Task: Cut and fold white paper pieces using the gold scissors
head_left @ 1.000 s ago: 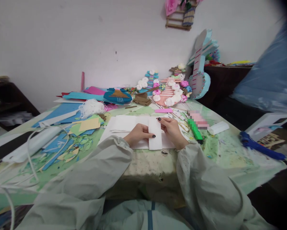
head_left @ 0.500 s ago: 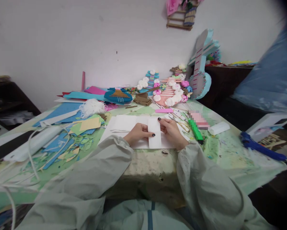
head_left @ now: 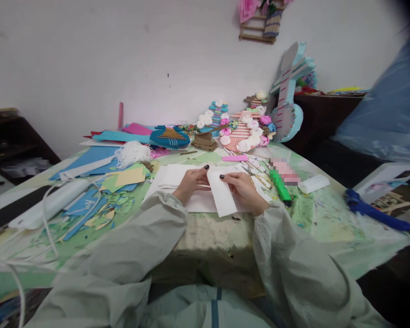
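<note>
Between my two hands is a narrow strip of white paper (head_left: 221,196), tilted with its lower end toward the right. My left hand (head_left: 192,183) pinches its upper left edge, thumb on top. My right hand (head_left: 243,189) grips the right side, with its thumb pressed on the front face. Beneath both hands lie larger sheets of white paper (head_left: 170,173), one with a folded edge on the left. Gold-handled scissors (head_left: 259,177) rest just beyond my right hand, partly over the white sheets.
Paper scraps (head_left: 117,200) and a white cable (head_left: 44,218) cover the left side. White yarn (head_left: 133,154) and paper crafts (head_left: 241,130) sit at the back. On the right are a green marker-like object (head_left: 280,187), a white roll (head_left: 314,183) and a blue glue gun (head_left: 372,209).
The strip has turned from upright to slanted. My left thumb has moved up to its top edge, and my right thumb has come down onto its face.
</note>
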`<state>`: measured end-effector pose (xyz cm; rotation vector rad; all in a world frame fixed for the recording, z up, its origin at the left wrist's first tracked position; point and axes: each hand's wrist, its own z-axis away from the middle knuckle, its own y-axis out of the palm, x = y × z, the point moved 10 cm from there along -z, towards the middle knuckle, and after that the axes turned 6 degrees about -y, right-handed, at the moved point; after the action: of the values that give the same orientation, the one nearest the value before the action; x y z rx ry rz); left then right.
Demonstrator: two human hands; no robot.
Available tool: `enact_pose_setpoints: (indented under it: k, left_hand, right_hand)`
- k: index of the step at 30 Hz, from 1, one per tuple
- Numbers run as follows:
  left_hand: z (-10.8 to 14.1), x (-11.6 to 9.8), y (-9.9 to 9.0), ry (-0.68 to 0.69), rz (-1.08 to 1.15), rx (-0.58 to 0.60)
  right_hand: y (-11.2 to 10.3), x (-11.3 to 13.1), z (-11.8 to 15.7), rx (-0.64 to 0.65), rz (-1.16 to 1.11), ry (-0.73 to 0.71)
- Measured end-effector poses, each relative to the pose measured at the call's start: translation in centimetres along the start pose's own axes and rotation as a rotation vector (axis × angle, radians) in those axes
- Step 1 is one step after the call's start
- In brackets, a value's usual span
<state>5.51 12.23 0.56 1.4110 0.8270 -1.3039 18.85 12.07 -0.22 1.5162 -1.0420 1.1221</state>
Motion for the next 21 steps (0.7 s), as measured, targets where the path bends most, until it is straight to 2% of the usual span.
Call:
enact_pose_setpoints:
  k: [5, 8, 12, 21]
  left_hand:
    - [0.2, -0.9, 0.2, 0.079, -0.205, 0.008]
    - [0.3, -1.3, 0.5, 0.156, -0.317, -0.005]
    - [0.2, -1.4, 0.5, 0.180, -0.329, -0.001]
    - [-0.3, -2.2, -2.5, 0.210, -0.228, -0.207]
  right_hand:
    - [2.0, -0.5, 0.8, 0.144, 0.152, 0.037]
    - [2.6, -0.4, 1.0, 0.174, 0.163, 0.038]
    - [2.8, -0.5, 1.0, 0.190, 0.137, 0.047]
    - [2.4, -1.7, 0.7, 0.193, 0.073, 0.088]
